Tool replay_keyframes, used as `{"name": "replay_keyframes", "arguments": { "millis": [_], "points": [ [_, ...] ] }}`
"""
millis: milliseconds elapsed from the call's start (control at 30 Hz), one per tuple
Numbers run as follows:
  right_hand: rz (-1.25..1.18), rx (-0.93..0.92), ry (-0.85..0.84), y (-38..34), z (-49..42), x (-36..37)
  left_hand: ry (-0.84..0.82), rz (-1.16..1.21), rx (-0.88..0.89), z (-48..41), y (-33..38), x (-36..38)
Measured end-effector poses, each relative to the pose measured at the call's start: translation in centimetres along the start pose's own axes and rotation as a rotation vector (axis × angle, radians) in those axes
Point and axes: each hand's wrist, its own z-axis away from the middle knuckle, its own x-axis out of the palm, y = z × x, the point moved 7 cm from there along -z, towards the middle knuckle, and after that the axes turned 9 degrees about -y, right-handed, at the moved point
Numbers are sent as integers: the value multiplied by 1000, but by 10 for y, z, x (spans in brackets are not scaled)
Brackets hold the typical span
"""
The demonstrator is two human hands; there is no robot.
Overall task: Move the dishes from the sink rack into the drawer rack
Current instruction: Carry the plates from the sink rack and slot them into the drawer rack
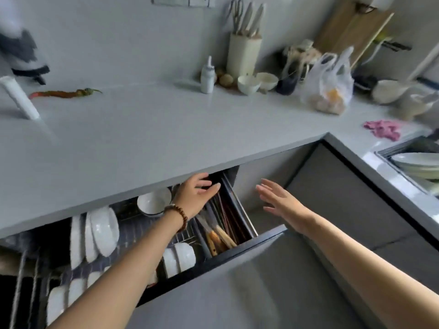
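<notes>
The dishes (415, 160) in the sink rack (403, 148) at the bench's right end could likely have chipped against the bench (166, 138) edge overhanging the drawer (237, 248), had you carried them in too high. They looked white, glazed, stacked flat. Plates (99, 231) stood upright in the drawer rack (185, 235). Your left hand (197, 193) and right hand (278, 198) hovered by the drawer, fingers spread wide, holding nothing.

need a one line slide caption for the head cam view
Left hand and right hand, open and empty, hover by the open drawer rack; plates sit in the sink rack.
</notes>
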Motion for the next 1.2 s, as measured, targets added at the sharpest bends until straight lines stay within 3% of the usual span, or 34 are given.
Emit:
{"name": "replay_keyframes", "arguments": {
  "millis": [333,633,833,967,1200],
  "points": [
    [-86,-53,349,16,102,-333,-263,8,183,-135,198,272],
    [-96,53,593,73,126,-551,-543,-75,186,-253,264,492],
    [-74,142,772,105,97,-679,-695,-74,45,-364,265,612],
    [-48,224,836,126,77,-750,-762,-35,-164,-415,248,680],
    [197,358,769,160,33,-838,-748,54,-461,-463,204,761]
  ]
}}
